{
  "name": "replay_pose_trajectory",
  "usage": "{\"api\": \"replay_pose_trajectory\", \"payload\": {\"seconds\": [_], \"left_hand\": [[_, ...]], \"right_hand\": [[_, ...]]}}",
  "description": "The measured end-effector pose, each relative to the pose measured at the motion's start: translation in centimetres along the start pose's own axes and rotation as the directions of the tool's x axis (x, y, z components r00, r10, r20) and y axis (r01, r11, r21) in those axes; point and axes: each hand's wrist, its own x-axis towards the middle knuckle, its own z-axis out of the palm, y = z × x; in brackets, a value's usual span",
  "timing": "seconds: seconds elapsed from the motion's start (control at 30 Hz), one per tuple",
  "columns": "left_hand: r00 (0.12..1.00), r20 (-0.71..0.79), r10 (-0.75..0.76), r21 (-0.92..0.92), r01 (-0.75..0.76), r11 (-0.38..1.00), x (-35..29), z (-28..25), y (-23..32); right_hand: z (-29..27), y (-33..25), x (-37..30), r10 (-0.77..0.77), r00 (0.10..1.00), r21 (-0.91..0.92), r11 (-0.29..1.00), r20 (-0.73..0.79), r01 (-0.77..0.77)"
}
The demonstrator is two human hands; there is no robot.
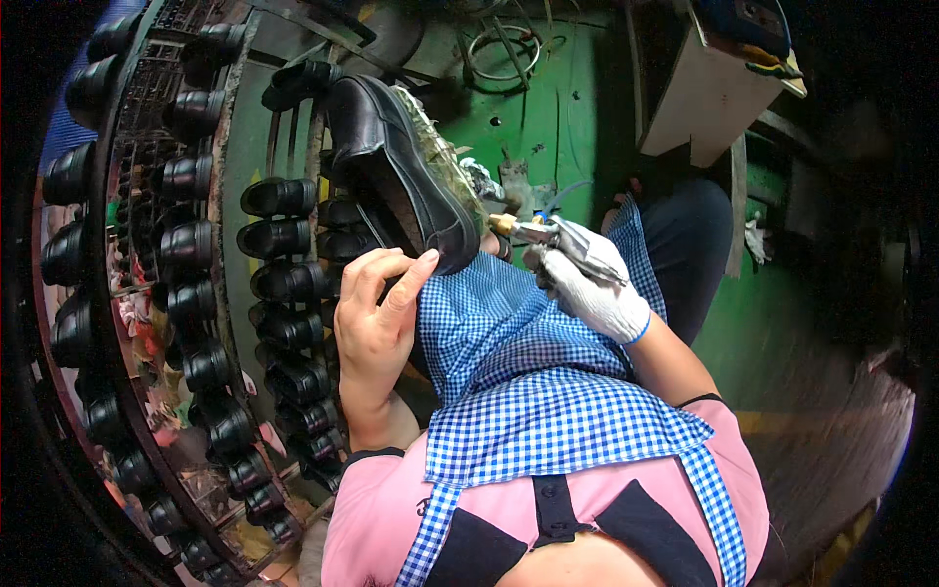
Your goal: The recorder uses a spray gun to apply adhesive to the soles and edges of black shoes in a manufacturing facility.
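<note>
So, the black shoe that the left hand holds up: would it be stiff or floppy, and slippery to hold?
The black shoe probably stays fairly stiff: it keeps its full shape while the left hand touches only its toe end. Its upper looks smooth and shiny, so bare fingers may slip a little. It seems rather light, but the pictures cannot confirm that.

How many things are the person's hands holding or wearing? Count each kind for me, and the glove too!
Black shoe, held at the toe by the bare left hand: 1
Metal hand tool with a brass tip, held in the right hand: 1
White glove, worn on the right hand: 1
Total: 3
</note>
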Motion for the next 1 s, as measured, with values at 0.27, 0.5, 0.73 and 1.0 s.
{"api": "replay_pose_trajectory", "payload": {"seconds": [0.27,0.5,0.73,1.0], "left_hand": [[0.998,-0.044,-0.045,-0.028,0.044,0.999,0.5,0.4,0.7],[0.999,0.016,-0.032,-0.033,0.033,0.999,0.2,0.2,0.5],[1.000,0.015,-0.027,-0.023,0.027,0.999,1.0,0.0,0.8],[0.998,0.056,0.010,0.012,-0.010,1.000,3.1,-0.6,1.5]], "right_hand": [[0.2,-1.1,-0.5,-0.179,0.984,-0.203,0.963,0.007,0.177],[0.3,-1.0,-0.2,-0.201,0.979,-0.245,0.949,0.007,0.197],[0.5,-0.8,-0.2,-0.278,0.960,-0.336,0.904,0.008,0.265],[0.5,0.0,-1.2,-0.389,0.918,-0.358,0.869,-0.072,0.341]]}}
